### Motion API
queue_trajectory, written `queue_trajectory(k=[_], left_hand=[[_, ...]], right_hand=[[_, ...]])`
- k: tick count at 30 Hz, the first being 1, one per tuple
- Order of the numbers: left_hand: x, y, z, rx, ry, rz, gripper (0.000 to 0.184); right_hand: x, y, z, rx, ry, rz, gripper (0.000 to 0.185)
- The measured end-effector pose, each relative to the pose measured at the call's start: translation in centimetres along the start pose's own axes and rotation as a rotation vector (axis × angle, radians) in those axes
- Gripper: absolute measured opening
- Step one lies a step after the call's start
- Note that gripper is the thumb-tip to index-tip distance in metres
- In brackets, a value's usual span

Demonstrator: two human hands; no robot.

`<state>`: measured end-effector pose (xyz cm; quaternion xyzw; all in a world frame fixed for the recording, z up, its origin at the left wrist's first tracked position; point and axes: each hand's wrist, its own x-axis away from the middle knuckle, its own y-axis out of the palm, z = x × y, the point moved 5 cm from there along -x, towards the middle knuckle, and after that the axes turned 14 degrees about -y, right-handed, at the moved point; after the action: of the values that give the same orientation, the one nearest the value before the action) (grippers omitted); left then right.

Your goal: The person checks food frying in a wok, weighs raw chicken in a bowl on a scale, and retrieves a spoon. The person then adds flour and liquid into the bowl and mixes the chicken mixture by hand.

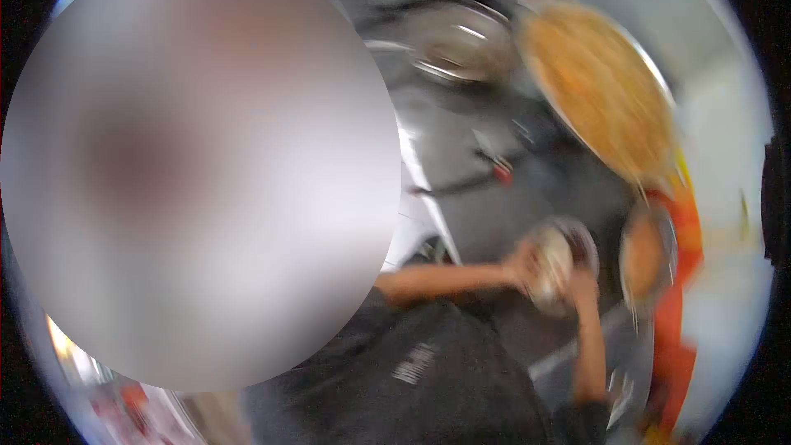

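Observation:
A small round bowl point(587, 239), metal or clear, has pale whitish contents point(552, 259) in it; motion blur hides what they are. My left hand point(521, 267) reaches in from the left and grips the bowl's left side. On its lower right edge is my right hand point(581, 284), with the fingers curled over the rim and smeared. Both forearms are bare, below the sleeves of a dark shirt point(461, 363) with pale lettering.
Beyond the bowl lies a dark counter point(544, 189). A big pan of orange-yellow food point(601, 91) stands upper right, near a shiny metal bowl point(465, 41). A smaller pan point(647, 255) sits right of my hands. Red-handled utensils point(498, 171) lie mid-counter. A large blurred oval covers the left.

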<state>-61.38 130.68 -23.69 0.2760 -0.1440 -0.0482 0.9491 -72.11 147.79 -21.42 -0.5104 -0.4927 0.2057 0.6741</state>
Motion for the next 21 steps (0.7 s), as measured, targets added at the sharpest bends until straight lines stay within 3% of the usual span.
queue_trajectory(k=[1, 2, 3, 4, 6, 8, 9, 11, 12, 13, 14, 15, 16, 17, 18, 19, 20, 21], left_hand=[[-0.8, -0.2, -1.0, -0.15, 0.269, 0.034, 0.111], [-2.7, -0.4, -4.9, -0.201, 0.05, 0.149, 0.111], [-2.8, 0.3, -5.1, -0.197, 0.155, 0.101, 0.108], [-3.8, 0.4, -6.1, -0.369, 0.157, 0.187, 0.104], [-3.0, 1.4, -4.2, -0.163, 0.09, 0.265, 0.102], [3.0, 1.8, 4.4, -0.132, -0.149, 0.238, 0.103], [2.9, 1.8, 4.3, -0.134, -0.137, 0.238, 0.103], [2.2, 1.8, 3.7, -0.367, -0.112, 0.274, 0.104], [1.7, 1.9, 3.2, -0.484, -0.099, 0.271, 0.104], [1.1, 2.0, 2.4, -0.589, -0.085, 0.246, 0.105], [0.4, 2.1, 1.4, -0.685, -0.074, 0.194, 0.105], [-0.1, 2.3, 0.6, -0.764, -0.058, 0.116, 0.105], [-0.8, 2.5, -0.7, -0.844, -0.031, 0.017, 0.106], [-2.2, 1.6, -4.2, -0.429, -0.162, 0.005, 0.11], [0.6, 1.4, 0.5, -0.562, -0.164, 0.11, 0.115], [-0.7, 0.4, -2.7, -0.56, 0.13, 0.198, 0.107], [1.8, 2.3, 2.1, 0.093, -0.332, -0.052, 0.095], [2.1, 2.7, 3.4, 0.014, -0.324, 0.012, 0.088]], right_hand=[[0.6, -7.2, -3.9, -0.167, 0.042, -0.096, 0.051], [0.9, -5.3, -2.7, -0.195, -0.186, -0.048, 0.05], [1.4, -3.3, -0.7, -0.173, -0.066, -0.107, 0.046], [1.1, -0.5, 1.3, -0.366, -0.169, 0.025, 0.045], [1.1, 1.0, 2.4, -0.385, 0.118, -0.446, 0.042], [0.2, 0.4, 1.1, -0.511, 0.362, -0.572, 0.038], [0.2, 0.2, 0.5, -0.504, 0.363, -0.563, 0.038], [0.9, 0.3, -1.8, -0.938, 0.339, -0.302, 0.04], [0.9, -2.8, -5.0, -1.255, 0.281, -0.062, 0.03], [0.6, -3.2, -5.6, -1.334, 0.283, -0.034, 0.044], [0.1, -0.5, -4.5, -1.419, 0.386, -0.077, 0.041], [0.4, -0.1, -4.5, -1.535, 0.346, 0.073, 0.033], [-0.1, 2.3, -4.5, -1.774, 0.542, 0.276, 0.026], [0.5, -3.2, -7.4, -2.191, 0.314, 0.428, 0.02], [0.4, 1.9, -4.8, -2.048, 0.598, 0.285, 0.011], [0.6, 2.4, -3.8, -2.102, 0.445, 0.213, 0.011], [1.0, -0.7, -3.8, -1.938, 0.542, 0.243, 0.013], [1.4, -2.5, -3.6, -1.88, 0.73, 0.324, 0.014]])
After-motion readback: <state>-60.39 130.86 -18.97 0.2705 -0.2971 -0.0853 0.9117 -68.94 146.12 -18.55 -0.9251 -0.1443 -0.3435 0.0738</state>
